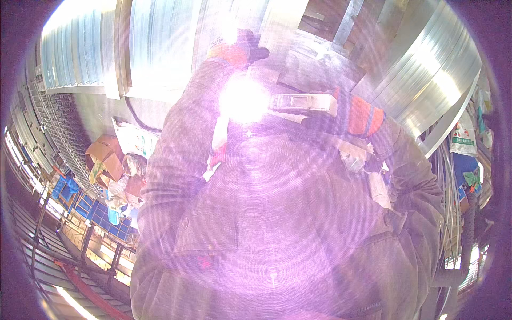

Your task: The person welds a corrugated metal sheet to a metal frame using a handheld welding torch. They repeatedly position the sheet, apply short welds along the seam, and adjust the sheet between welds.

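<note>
Shiny corrugated metal sheeting [160, 37] fills the upper part of the frame, with more curved metal panels [426, 69] at the upper right and a heap of cardboard boxes [106, 154] at the middle left. Strong purple glare washes over the centre, so detail there is poor.

At upper centre, the left hand [242, 50], in a dark glove with an orange cuff, is raised against the sheeting; its fingers look curled, but I cannot tell whether they grip anything.

Right of centre, the right hand [349, 114], gloved the same way, is closed around the end of a pale, flat rectangular tool [301, 102], possibly a level, which lies roughly horizontal and points left toward the bright flare [242, 98]. Grey jacket sleeves [176, 160] run down to the lower edge.
</note>
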`<act>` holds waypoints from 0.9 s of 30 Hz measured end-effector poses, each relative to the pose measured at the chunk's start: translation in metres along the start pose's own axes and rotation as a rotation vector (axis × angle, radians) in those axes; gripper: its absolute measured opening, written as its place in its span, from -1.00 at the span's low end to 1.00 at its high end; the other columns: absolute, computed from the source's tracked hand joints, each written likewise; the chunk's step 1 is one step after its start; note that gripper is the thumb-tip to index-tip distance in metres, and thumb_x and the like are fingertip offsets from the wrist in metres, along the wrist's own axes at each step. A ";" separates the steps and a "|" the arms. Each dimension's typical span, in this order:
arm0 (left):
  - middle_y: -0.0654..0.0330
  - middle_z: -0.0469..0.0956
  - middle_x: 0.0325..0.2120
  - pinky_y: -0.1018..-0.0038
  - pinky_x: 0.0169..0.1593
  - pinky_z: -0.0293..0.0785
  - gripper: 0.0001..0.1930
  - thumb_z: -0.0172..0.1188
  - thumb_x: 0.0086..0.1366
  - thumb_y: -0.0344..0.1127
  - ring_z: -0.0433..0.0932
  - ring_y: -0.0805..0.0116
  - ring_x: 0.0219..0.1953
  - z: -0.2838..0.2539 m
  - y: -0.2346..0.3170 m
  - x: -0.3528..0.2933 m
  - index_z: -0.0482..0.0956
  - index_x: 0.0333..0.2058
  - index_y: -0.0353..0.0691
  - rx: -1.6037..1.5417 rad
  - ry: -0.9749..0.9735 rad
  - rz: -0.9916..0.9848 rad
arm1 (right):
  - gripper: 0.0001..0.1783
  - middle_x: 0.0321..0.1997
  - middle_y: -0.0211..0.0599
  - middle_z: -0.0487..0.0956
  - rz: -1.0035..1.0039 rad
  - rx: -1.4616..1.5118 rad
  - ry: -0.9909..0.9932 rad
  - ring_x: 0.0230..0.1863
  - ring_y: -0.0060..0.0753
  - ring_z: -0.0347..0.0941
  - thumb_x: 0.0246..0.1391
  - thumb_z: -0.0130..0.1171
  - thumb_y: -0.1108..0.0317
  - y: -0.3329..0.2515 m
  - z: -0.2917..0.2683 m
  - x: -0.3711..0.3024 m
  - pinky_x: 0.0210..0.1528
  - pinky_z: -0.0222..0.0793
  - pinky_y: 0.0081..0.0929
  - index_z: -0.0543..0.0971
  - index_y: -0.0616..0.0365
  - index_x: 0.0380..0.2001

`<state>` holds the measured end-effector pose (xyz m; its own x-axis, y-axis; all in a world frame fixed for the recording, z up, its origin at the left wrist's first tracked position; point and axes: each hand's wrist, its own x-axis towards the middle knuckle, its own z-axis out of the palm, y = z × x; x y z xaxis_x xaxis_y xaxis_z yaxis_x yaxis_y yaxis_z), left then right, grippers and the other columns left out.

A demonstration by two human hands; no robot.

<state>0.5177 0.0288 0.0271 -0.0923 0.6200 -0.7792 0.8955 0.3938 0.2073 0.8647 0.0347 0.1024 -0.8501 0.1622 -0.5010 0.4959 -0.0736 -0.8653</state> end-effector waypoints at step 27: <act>0.21 0.63 -0.43 0.15 -0.10 0.61 -0.46 0.55 0.19 0.28 0.59 0.21 -0.33 -0.012 0.011 -0.003 0.65 -0.26 -0.08 -0.100 -0.054 -0.061 | -0.54 -0.01 -0.13 0.82 -0.048 0.164 0.233 -0.07 -0.17 0.74 0.42 0.42 -0.02 0.082 0.021 -0.018 0.07 0.64 -0.22 0.77 0.13 0.11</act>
<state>0.5226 0.0396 0.0394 -0.1195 0.5562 -0.8224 0.8406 0.4974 0.2143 0.9167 0.0053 0.0405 -0.7989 0.3900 -0.4578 0.4045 -0.2149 -0.8889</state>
